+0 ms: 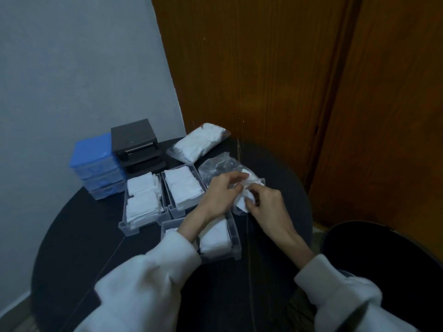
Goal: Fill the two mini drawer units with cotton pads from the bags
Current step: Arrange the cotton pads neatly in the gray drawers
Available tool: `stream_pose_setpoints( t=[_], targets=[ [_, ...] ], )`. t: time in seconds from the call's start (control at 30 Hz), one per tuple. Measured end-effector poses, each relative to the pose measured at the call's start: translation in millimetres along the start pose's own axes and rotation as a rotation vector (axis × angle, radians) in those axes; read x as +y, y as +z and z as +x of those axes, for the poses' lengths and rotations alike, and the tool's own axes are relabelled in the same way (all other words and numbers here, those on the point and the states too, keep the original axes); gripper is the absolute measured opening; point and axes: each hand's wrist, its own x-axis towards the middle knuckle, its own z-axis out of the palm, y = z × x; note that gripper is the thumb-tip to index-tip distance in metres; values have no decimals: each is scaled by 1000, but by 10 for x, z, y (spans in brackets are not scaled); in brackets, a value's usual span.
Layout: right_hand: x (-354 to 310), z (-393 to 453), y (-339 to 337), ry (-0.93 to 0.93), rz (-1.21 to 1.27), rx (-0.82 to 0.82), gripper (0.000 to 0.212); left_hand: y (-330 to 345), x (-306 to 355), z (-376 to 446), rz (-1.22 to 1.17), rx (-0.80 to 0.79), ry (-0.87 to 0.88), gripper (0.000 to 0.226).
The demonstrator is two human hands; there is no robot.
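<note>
A nearly empty clear bag (pixel 220 167) lies right of centre on the round black table (pixel 79 238). My left hand (pixel 221 192) and my right hand (pixel 266 204) both pinch a small bunch of cotton pads (pixel 244 197) at the bag's mouth. Three clear drawers lie pulled out on the table: a left drawer (pixel 141 202) and a middle drawer (pixel 183 188) packed with pads, and a near drawer (pixel 215 238) partly hidden under my left forearm. The black drawer unit (pixel 135 142) stands without drawers at the back. The blue drawer unit (pixel 96 164) stands beside it with drawers in.
A full bag of cotton pads (pixel 197 144) lies at the table's far edge by the wooden door (pixel 263 80). A dark round bin (pixel 383 259) sits low at the right. The grey wall (pixel 72 68) stands behind the units.
</note>
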Motion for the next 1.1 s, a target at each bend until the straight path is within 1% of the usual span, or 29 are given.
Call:
stream_pose_setpoints(
  t=[0.07,0.2,0.27,0.33,0.43,0.53,0.63,0.7,0.77,0.83,0.93,1.0,1.1],
  targets=[
    [5,-18,-31,-7,-5,22,10,-9,3,-9,4,-6,8,33],
    [-2,-29,-161,-44,-57,68,20,-30,16,-44,-32,-7,-1,35],
    [-16,-25,-244,-84,-38,75,22,-52,35,-97,-39,25,7,36],
    [-40,-29,-314,-104,5,76,22,-107,60,-194,-77,60,20,35],
    [-132,-44,-388,-110,133,43,26,-245,38,-425,-114,103,25,33],
    [-307,-48,-384,-169,215,11,20,-415,-71,-704,-162,176,4,26],
    [-475,-20,-254,-229,282,-63,13,-533,-249,-972,-126,281,-8,25],
    [-559,19,-128,-252,293,-129,12,-570,-387,-1113,-94,361,-30,26],
    [-629,59,8,-261,274,-229,15,-587,-472,-1226,-101,412,-52,29],
    [-692,85,128,-257,276,-346,19,-588,-506,-1300,-130,420,-51,34],
    [-761,88,274,-222,369,-519,15,-575,-565,-1337,-198,404,-52,35],
    [-796,83,354,-243,368,-582,12,-555,-611,-1339,-264,398,-77,33],
    [-858,63,429,-315,291,-617,6,-525,-642,-1351,-324,397,-72,32]
  ],
)
